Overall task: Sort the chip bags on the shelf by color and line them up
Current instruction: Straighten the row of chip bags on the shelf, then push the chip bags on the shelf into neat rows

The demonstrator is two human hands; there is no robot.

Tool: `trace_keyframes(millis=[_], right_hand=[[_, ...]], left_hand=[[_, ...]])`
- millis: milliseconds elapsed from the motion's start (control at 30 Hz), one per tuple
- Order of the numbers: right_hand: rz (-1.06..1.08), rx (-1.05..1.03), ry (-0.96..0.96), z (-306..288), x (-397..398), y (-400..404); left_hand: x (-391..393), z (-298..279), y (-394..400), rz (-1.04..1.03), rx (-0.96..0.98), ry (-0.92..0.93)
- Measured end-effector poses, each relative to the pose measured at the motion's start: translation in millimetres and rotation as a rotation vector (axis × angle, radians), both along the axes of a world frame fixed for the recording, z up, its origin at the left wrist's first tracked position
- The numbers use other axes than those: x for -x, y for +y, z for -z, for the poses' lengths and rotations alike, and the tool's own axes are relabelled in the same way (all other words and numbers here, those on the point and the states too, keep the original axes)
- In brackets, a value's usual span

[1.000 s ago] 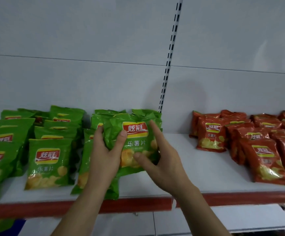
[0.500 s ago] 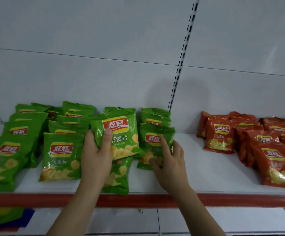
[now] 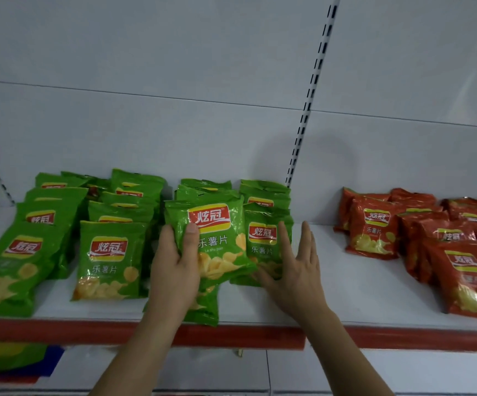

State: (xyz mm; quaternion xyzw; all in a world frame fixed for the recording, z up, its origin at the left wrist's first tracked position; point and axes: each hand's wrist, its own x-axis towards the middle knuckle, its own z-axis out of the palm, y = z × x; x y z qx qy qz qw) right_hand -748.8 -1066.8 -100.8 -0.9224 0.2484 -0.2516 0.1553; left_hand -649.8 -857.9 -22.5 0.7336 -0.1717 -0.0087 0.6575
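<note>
left hand [image 3: 174, 270] grips glossy green foil chip bag [image 3: 213, 241] (thumb on front) | right hand [image 3: 294, 270] released, fingers straight — palm side hidden

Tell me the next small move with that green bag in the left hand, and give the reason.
Probably lower the held green bag onto the front of its own column. The left hand grips it by its left edge, raised over a flat green bag at the shelf lip. The right hand is open beside the rightmost green stack, free to square it.
</note>
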Motion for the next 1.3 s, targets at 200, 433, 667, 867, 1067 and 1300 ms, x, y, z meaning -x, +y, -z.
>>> trace_keyframes(millis=[200, 433, 667, 867, 1067, 1300], right_hand=[[-0.238, -0.465, -0.333, -44, 25, 23], [-0.157, -0.283, -0.283, -33, 36, 20], [-0.009, 0.141, 0.019, -1, 28, 17], [-0.031, 0.160, 0.219, 5, 30, 11], [-0.053, 0.150, 0.133, -10, 39, 16], [-0.103, 0.264, 0.037, -35, 34, 58]], left_hand=[[12, 6, -27, 0.098, -0.115, -0.066], [26, 15, -46, 0.066, -0.411, -0.382], [17, 33, -47, -0.065, -0.748, -0.834], [19, 43, -41, -0.118, -0.954, -0.801], [21, 46, -27, -0.139, -1.073, -0.793], [13, 36, 15, -0.188, -1.067, -0.816]])
